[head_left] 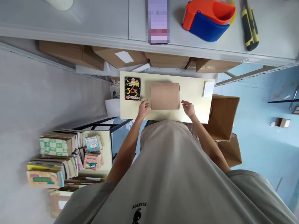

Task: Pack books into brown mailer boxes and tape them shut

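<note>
A closed brown cardboard box (165,96) lies on the cream tabletop (193,93) in front of me. My left hand (143,109) is just off the box's left side, fingers loosely curved and holding nothing. On the opposite side, my right hand (188,109) has its fingers stretched toward the box's right edge, with a small gap between. A black book marked 365 (132,88) lies to the left of the box, beyond my left hand. Near the table's right end is a white pad or stack of slips (208,89).
A shelf above carries a phone (158,21), an orange-and-blue tape dispenser (209,20) and a yellow-and-black cutter (249,28). Cardboard boxes (121,57) sit beneath it. Piled books (56,146) stand at left; an open carton (223,116) adjoins the table's right end.
</note>
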Motion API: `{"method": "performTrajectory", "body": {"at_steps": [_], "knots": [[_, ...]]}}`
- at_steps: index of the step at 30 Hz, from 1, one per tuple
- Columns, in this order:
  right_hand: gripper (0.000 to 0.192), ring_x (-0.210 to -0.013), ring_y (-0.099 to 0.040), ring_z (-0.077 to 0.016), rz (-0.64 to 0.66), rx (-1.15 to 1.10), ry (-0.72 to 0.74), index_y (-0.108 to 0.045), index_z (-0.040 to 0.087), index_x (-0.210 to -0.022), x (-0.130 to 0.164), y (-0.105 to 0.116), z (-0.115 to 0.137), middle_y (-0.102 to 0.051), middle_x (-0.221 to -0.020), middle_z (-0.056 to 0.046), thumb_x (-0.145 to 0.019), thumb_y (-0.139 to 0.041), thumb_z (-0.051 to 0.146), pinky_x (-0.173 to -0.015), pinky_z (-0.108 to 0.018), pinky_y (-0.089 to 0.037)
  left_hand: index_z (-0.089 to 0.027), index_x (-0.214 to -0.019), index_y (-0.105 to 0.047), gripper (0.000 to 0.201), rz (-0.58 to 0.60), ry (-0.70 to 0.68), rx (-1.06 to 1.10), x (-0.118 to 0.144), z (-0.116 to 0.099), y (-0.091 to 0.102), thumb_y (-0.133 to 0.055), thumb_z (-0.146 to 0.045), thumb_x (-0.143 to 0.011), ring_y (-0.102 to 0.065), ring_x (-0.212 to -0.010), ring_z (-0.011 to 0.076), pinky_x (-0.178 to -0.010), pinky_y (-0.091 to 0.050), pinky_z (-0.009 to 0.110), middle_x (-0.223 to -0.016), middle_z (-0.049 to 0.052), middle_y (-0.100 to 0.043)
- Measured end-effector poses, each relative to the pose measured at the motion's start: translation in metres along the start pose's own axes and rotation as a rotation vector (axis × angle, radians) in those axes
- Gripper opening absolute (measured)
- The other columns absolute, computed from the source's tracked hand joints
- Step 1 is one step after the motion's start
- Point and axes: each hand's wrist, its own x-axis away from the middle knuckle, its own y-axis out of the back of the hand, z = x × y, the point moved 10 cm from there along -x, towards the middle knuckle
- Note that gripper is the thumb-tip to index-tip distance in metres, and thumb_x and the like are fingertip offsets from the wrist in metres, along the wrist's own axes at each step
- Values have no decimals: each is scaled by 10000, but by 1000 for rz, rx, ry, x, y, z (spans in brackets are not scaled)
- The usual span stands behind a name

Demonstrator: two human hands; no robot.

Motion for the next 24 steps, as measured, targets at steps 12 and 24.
{"method": "performTrajectory", "body": {"at_steps": [12,24], "knots": [[927,-1436,-785,-362,-76,-356,60,-729,275,-1576,9,6,51,-799,-1542,-157,-1023,-602,1008,-1245,-588,-669,-262,-1628,-718,766,-61,-219,388,-1,-71,25,-631,-827,-1119,-704,-1588,381,-1349,-575,574,-1656,179,-745],[970,-1337,-824,-406,-111,-225,-64,-795,246,-1315,12,4,48,-857,-1395,-208,-856,-713,1096,-1177,-582,-682,-192,-1256,-826,391,-193,-8,254,9,-81,27,-889,-506,-1033,-836,-1229,302,-1107,-671,403,-1287,158,-874]]}}
